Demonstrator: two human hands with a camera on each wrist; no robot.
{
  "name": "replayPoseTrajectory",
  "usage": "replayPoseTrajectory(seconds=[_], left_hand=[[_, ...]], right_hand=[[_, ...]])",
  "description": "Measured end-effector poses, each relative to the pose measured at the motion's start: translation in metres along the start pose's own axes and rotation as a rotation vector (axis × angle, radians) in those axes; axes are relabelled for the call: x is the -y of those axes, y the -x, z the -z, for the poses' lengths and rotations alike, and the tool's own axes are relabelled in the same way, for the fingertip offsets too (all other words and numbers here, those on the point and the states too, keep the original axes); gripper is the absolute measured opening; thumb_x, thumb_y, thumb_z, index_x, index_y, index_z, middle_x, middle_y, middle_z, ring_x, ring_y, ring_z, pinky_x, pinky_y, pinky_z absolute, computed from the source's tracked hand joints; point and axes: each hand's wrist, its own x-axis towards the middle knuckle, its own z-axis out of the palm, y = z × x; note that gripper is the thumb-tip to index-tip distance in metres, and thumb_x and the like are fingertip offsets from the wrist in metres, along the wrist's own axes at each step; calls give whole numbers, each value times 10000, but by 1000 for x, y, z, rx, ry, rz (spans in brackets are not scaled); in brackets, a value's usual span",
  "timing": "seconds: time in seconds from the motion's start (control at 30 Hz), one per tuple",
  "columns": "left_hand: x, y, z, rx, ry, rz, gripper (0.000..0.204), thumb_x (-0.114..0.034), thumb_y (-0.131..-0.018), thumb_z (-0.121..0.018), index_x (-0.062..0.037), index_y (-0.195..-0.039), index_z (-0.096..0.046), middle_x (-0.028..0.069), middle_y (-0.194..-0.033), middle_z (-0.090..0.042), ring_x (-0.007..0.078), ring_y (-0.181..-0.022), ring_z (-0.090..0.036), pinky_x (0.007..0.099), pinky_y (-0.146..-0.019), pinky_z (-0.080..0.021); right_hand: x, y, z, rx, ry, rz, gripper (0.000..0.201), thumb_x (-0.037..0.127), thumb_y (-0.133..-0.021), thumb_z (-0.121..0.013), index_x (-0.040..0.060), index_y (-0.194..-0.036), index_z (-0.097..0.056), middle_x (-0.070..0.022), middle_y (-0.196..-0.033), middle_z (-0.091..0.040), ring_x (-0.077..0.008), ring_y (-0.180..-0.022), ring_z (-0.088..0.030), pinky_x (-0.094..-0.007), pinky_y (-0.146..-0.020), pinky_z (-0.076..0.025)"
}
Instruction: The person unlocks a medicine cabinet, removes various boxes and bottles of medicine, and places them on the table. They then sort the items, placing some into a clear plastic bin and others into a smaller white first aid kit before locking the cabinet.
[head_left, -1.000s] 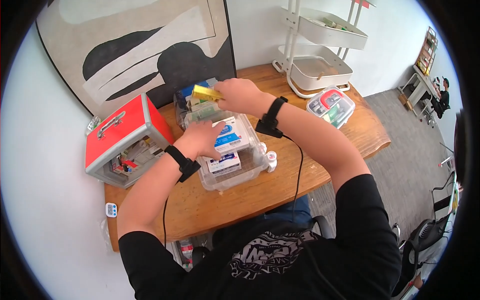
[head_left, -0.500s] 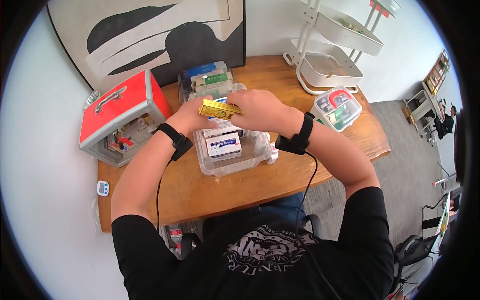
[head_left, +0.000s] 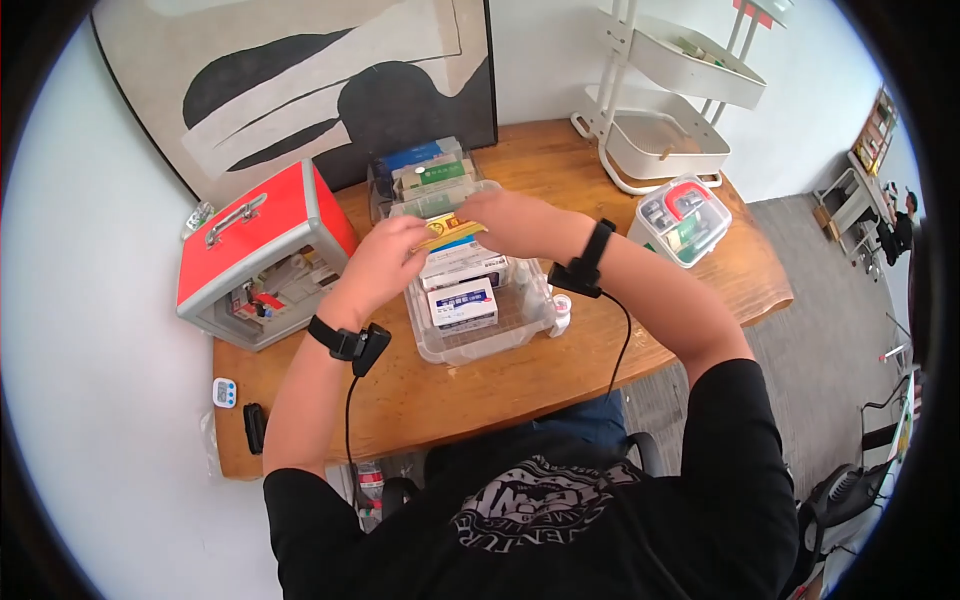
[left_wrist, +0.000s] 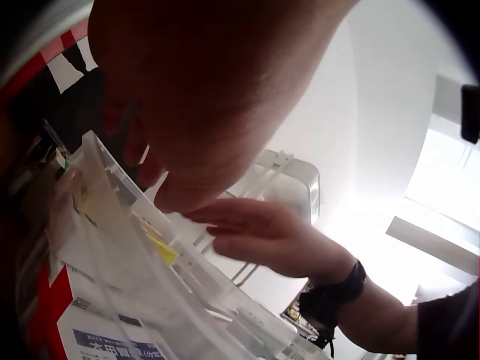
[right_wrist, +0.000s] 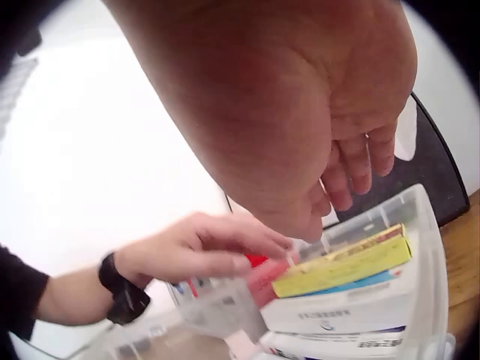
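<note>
In the head view, a yellow box [head_left: 452, 232] lies at the far end of a clear plastic bin [head_left: 470, 350]. Seen from the right wrist, this yellow box [right_wrist: 345, 268] stands in the bin against a blue-edged white box [right_wrist: 337, 311]. My left hand [head_left: 385, 265] is at its left end, fingers loosely extended, fingertips right by the box. Over its right end is my right hand [head_left: 525, 228], fingers extended and pointing down, with nothing gripped in the right wrist view. A white medicine box with blue print [head_left: 463, 303] sits nearer the front of the bin.
Behind the bin stands another clear container [head_left: 380, 195] with boxes. A red and silver case [head_left: 265, 240] is on the left, a clear lidded box [head_left: 685, 222] on the right. White bottles [head_left: 560, 315] stand beside the bin. A white cart [head_left: 655, 140] is at the back.
The yellow box went from my right hand, out over the far container, to between both hands above the bin, then down into the bin's far end. Both hands have loosened from it.
</note>
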Motion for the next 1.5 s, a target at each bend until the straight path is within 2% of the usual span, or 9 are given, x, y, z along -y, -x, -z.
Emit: replayPoseTrajectory(seconds=[0.13, 0.27, 0.37, 0.53, 0.73, 1.07, 1.13, 1.37, 1.5], left_hand=[[3, -13, -7, 259, -131, 17, 291, -119, -889, -743, -36, -1169, -740, 172, -1267, -670, 377, -1189, -639, 465, -1020, -521], [25, -36, -11, 290, -226, 19, 235, -130, -876, -746, -50, -1096, -766, 157, -1227, -663, 375, -1174, -629, 453, -1016, -519], [37, -50, -16, 277, -111, 37, 120, -114, -896, -732, -10, -952, -757, 150, -1195, -640, 365, -1141, -612, 431, -1012, -506], [30, -48, -27, 227, -73, 99, 128, -123, -916, -739, 0, -950, -742, 137, -1220, -618, 344, -1185, -577, 424, -1044, -480], [33, -38, -29, 125, -70, 68, 124, -144, -906, -750, -33, -959, -765, 114, -1217, -639, 328, -1167, -596, 426, -1027, -494], [27, -37, -34, 125, -130, 145, 152, -162, -912, -747, -37, -985, -792, 121, -1282, -664, 313, -1206, -617, 407, -1029, -511], [26, -36, -35, 84, -160, 100, 154, -192, -919, -721, -84, -972, -816, 63, -1224, -669, 284, -1154, -628, 419, -995, -530], [29, -35, -35, 70, -182, 91, 152, -192, -905, -731, -86, -964, -822, 63, -1151, -662, 276, -1129, -626, 411, -983, -533], [30, -35, -36, 52, -110, 96, 149, -191, -903, -756, -57, -951, -799, 84, -1143, -653, 289, -1138, -615, 405, -985, -521]], right_hand=[[42, 61, 53, -268, -229, -61, 358, 125, -966, -697, 13, -1305, -682, -181, -1230, -717, -371, -1182, -662, -427, -1029, -528], [52, 159, 70, -412, -283, -299, 306, 157, -955, -715, 18, -1227, -721, -185, -1172, -740, -362, -1116, -687, -427, -990, -535], [32, 244, 62, -476, -287, -621, 305, 167, -960, -725, 27, -1231, -726, -178, -1182, -743, -325, -1110, -696, -401, -986, -536], [16, 334, 34, -611, -132, -1108, 442, 215, -930, -774, 19, -1314, -681, -178, -1236, -715, -318, -1149, -680, -397, -986, -534], [2, 324, -10, -550, -7, -998, 621, 212, -905, -795, 30, -1454, -570, -223, -1348, -632, -362, -1222, -634, -445, -1011, -531], [-9, 284, -30, -490, -162, -895, 575, 117, -948, -729, 14, -1481, -541, -244, -1324, -631, -408, -1145, -664, -433, -947, -554], [-12, 281, -32, -534, -170, -830, 573, 103, -962, -722, 20, -1497, -534, -233, -1325, -629, -353, -1122, -679, -390, -894, -566], [1, 245, -7, -726, -427, -731, 574, 54, -998, -686, 35, -1541, -501, -157, -1389, -617, -189, -1188, -629, -305, -907, -537], [29, 211, 18, -770, -518, -638, 599, 42, -1001, -678, 26, -1561, -468, -128, -1341, -621, -179, -1197, -616, -312, -966, -521]])
